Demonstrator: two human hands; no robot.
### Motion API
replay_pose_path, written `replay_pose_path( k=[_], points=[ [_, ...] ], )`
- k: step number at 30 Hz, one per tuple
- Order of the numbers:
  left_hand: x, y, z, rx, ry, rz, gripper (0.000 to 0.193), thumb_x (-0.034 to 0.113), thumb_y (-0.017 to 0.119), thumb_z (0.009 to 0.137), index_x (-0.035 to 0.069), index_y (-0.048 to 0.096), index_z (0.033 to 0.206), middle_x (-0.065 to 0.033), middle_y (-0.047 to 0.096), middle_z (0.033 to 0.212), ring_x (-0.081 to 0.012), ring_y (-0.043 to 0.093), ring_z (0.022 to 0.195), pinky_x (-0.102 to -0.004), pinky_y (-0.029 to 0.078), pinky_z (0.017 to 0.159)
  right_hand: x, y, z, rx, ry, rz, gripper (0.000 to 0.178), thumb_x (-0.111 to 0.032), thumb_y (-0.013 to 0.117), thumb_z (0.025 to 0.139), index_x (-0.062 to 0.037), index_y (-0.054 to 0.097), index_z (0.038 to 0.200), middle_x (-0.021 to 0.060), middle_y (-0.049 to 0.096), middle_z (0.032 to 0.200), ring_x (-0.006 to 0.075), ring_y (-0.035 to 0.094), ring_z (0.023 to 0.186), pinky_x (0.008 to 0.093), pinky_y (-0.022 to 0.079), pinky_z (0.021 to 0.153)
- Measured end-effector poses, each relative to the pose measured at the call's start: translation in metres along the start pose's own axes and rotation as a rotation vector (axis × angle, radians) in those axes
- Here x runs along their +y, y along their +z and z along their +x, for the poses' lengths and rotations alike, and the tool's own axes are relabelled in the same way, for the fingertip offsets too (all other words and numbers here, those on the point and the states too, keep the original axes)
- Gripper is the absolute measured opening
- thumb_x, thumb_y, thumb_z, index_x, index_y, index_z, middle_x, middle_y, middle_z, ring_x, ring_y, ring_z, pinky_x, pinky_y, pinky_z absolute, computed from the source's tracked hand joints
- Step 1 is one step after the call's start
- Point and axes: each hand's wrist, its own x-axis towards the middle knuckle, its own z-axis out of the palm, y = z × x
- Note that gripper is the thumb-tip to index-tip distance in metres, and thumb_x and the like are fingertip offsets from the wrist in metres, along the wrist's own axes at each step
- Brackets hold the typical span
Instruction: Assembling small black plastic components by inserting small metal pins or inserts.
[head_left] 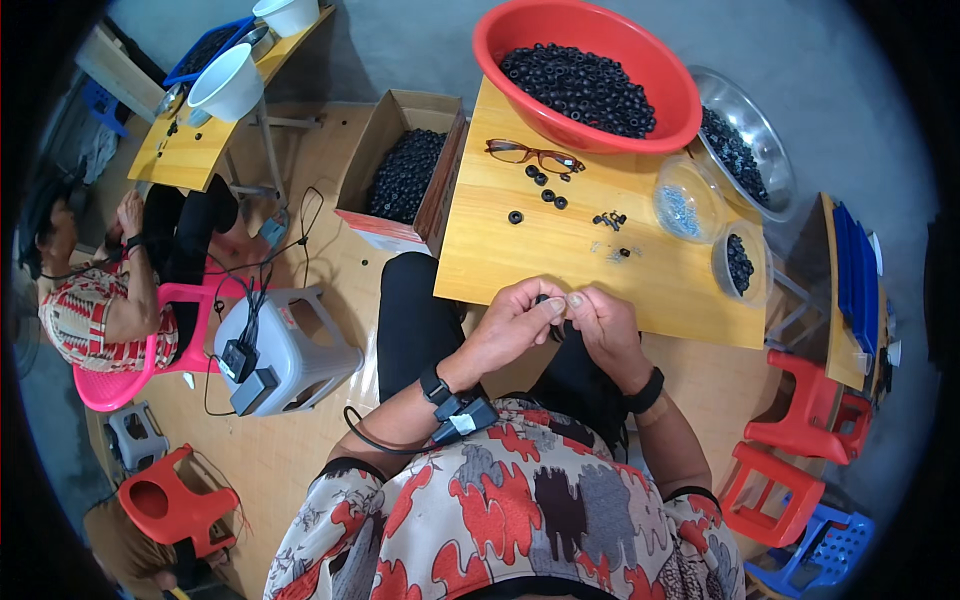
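Observation:
Just off the near edge of the wooden table (480,230), my two hands meet at the fingertips. My left hand (515,325) is closed on a small black round part (543,299), mostly covered by the fingers. With thumb and fingers pinched, my right hand (606,328) touches the left at the same spot; what it grips is hidden. Several black ring-shaped parts (548,196) lie on the tabletop beyond. To their right sits a little pile of smaller black pieces (609,219), with tiny clear or metallic bits (612,252) scattered nearer me.
Along the table's far side stand a red basin (690,110) and a steel bowl (785,185), both holding black parts. Clear tubs (660,205) sit at the right, brown-framed glasses (535,155) at the back left. A carton (350,195) of black parts flanks the table. Another person (110,310) sits far left.

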Motion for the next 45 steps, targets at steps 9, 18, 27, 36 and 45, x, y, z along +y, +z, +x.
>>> replay_pose_path(
  k=[9, 18, 27, 36, 45],
  points=[
    [0.004, -0.005, -0.001, -0.041, -0.136, -0.142, 0.016, 0.019, 0.048, 0.095, 0.006, 0.056, 0.094, 0.0025, 0.051, 0.071, -0.0035, 0.044, 0.053, -0.016, 0.034, 0.047, 0.011, 0.008, -0.003, 0.035, 0.056, 0.391, 0.014, -0.01, 0.057, 0.088, 0.0008, 0.054, 0.096, 0.0048, 0.06, 0.08, 0.0091, 0.055, 0.074, 0.0245, 0.046, 0.067],
    [0.009, -0.006, -0.002, -0.114, -0.173, -0.271, 0.018, 0.021, 0.05, 0.094, 0.004, 0.056, 0.096, 0.0019, 0.051, 0.072, -0.0042, 0.043, 0.054, -0.0157, 0.036, 0.048, -0.002, 0.003, -0.002, 0.035, 0.048, 0.453, 0.016, -0.009, 0.058, 0.088, 0.0023, 0.06, 0.099, 0.0044, 0.063, 0.088, 0.0082, 0.057, 0.08, 0.0228, 0.047, 0.073],
    [0.006, -0.008, 0.0, -0.101, -0.143, -0.279, 0.02, 0.023, 0.05, 0.095, 0.004, 0.055, 0.092, 0.0014, 0.05, 0.072, -0.0045, 0.044, 0.054, -0.0166, 0.036, 0.047, 0.0, -0.002, 0.003, -0.069, 0.097, 0.565, 0.013, -0.004, 0.056, 0.087, -0.0009, 0.061, 0.099, 0.0036, 0.06, 0.09, 0.0097, 0.055, 0.083, 0.0228, 0.045, 0.075],
    [0.009, -0.002, 0.0, -0.054, -0.128, -0.346, 0.025, 0.027, 0.047, 0.096, 0.006, 0.052, 0.084, 0.0011, 0.048, 0.065, -0.0051, 0.042, 0.05, -0.0175, 0.034, 0.045, -0.005, -0.001, 0.006, -0.046, 0.102, 0.562, 0.012, -0.005, 0.055, 0.088, -0.0006, 0.061, 0.098, 0.0037, 0.06, 0.09, 0.0097, 0.055, 0.084, 0.023, 0.044, 0.075],
    [0.007, 0.002, 0.002, 0.013, -0.096, -0.216, 0.027, 0.027, 0.045, 0.096, 0.007, 0.052, 0.08, 0.0011, 0.048, 0.064, -0.0053, 0.041, 0.048, -0.0186, 0.032, 0.042, -0.006, 0.005, 0.003, 0.042, 0.048, 0.519, 0.011, -0.006, 0.055, 0.088, 0.0008, 0.06, 0.095, 0.0035, 0.062, 0.087, 0.0088, 0.056, 0.081, 0.0235, 0.046, 0.074]
  ],
)
